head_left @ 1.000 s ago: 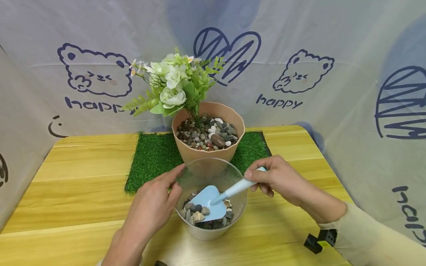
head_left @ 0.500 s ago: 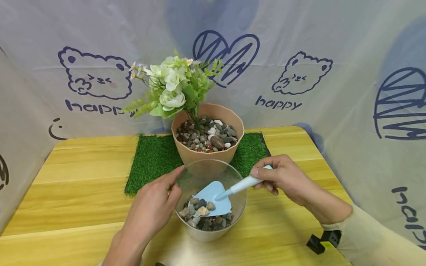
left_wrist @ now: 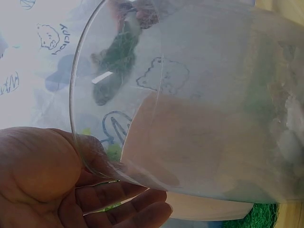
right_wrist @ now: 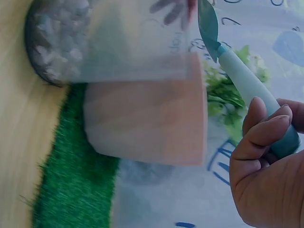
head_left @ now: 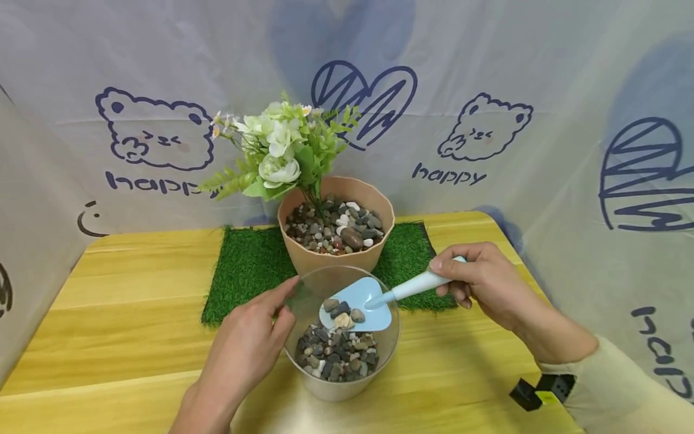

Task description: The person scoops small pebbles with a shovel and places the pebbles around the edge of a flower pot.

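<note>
My right hand (head_left: 485, 283) grips the pale handle of a small light-blue trowel (head_left: 362, 295). Several pebbles (head_left: 341, 310) lie on its blade, which is held up over the mouth of a clear plastic bucket (head_left: 332, 392). More grey and brown pebbles (head_left: 336, 355) cover the bottom of that bucket. With thumb and fingers on either side of the rim, my left hand (head_left: 246, 343) holds the bucket at its left. In the right wrist view the trowel blade (right_wrist: 208, 26) is seen edge-on, raised past the rim.
Directly behind the bucket stands an orange-pink flower pot (head_left: 336, 260) holding stones and artificial white flowers (head_left: 282, 144). It sits on a green turf mat (head_left: 244, 271) on the wooden table (head_left: 108, 337). A printed cloth (head_left: 379, 36) hangs behind and at the sides.
My right hand has lifted the trowel up and to the right, out of the pebbles and above them, with several stones still on its blade. My left hand stays at the rim.
</note>
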The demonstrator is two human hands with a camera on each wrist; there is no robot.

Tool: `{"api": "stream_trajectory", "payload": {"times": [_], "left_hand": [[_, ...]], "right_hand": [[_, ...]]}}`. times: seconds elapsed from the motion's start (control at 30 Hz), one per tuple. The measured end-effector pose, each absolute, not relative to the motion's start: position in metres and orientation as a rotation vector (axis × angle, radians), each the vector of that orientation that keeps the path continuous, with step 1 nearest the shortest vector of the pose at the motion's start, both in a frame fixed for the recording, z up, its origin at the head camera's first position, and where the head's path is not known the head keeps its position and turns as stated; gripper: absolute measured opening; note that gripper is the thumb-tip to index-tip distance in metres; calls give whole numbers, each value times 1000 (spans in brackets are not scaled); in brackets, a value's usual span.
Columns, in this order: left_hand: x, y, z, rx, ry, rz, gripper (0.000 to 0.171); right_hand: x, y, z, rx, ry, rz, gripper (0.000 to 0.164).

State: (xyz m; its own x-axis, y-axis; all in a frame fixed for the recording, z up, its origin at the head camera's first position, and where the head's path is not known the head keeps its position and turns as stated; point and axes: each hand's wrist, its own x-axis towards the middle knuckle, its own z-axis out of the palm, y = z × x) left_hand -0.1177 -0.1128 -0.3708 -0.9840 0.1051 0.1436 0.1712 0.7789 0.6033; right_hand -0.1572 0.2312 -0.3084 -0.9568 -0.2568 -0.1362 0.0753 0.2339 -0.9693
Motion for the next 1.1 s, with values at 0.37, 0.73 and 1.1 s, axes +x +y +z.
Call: {"api": "stream_trajectory", "payload": {"times": [0.37,0.73,1.1], "left_hand": [[-118,-113,-371,-224,-2871,-993,51],[-118,-114,-372,-215,-2885,-998,51],[-118,-115,-372,-208,-2879,-1032,52]], "right_hand": [[-187,251,-271,-83,2311,-2000,20],[-226,249,-257,74,2800,-1560,35],[-242,230,-231,-32,3079,-1035,31]]}}
